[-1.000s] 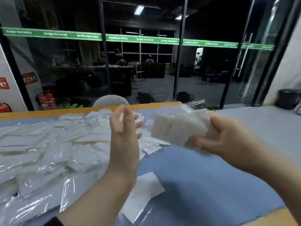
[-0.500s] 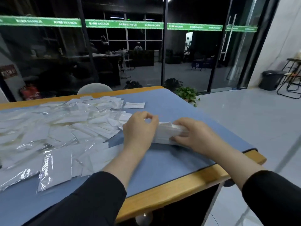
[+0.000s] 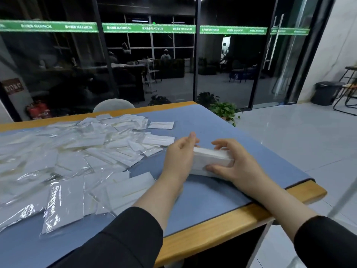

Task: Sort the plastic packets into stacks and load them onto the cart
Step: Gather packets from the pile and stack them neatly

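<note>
Right of frame centre, stack of packets (image 3: 211, 160) lies long axis left-to-right between both hands: left hand (image 3: 178, 157) flat-fingered against its left end, right hand (image 3: 234, 164) curled round its right end

My hands are over a blue tabletop (image 3: 222, 128) with a wooden edge. Far past my hands, a grey chair back (image 3: 113, 105) peeks up. Off to the right stand a green plant (image 3: 225, 111) and a black bin (image 3: 326, 92) on the shiny floor (image 3: 289, 132).
</note>
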`<state>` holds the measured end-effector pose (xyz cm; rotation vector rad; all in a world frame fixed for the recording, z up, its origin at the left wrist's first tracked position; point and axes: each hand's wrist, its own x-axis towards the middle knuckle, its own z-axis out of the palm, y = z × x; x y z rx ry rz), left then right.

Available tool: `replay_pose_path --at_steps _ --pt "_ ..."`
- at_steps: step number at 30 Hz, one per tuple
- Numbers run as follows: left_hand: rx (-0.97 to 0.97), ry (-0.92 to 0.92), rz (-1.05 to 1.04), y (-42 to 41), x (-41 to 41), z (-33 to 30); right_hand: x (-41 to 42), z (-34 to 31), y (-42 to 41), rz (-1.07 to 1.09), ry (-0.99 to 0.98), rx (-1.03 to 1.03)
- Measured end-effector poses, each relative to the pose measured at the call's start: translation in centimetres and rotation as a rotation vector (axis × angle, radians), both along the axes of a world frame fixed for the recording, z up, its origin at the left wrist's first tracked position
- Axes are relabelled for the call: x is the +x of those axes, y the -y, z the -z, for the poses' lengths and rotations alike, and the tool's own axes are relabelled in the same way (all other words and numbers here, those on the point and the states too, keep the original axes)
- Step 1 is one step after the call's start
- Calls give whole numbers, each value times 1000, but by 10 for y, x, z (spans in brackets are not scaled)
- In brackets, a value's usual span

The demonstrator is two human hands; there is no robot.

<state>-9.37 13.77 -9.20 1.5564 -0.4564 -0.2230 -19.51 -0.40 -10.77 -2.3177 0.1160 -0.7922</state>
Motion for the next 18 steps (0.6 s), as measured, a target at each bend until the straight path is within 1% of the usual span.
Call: replay_pose_path --at_steps 2,4,5,7,9,10,12,15,17,18 --pt "-56 50 -58 3 -1 4 1 1 1 31 26 15" --pt "-80 67 -99 3 0 8 0 1 3 68 -2 -22" --pt "-68 65 -90 3 -1 8 -2 2 3 91 -35 -29" --pt "-52 64 -7 3 -5 8 -5 3 2 111 -91 7" --pt "-8 93 83 4 -10 7 -7 4 1 88 -82 52" --pt "19 129 88 5 -11 8 -8 4 1 73 -79 77" --pt "40 164 26 6 -9 9 -12 0 2 55 -120 112" --pt "17 98 -19 6 -7 8 -18 -7 3 49 -199 116" --pt "-79 25 4 4 -12 4 -20 -9 0 61 -162 107" --pt "-135 8 -26 2 -13 2 -20 -8 -1 78 -130 106"
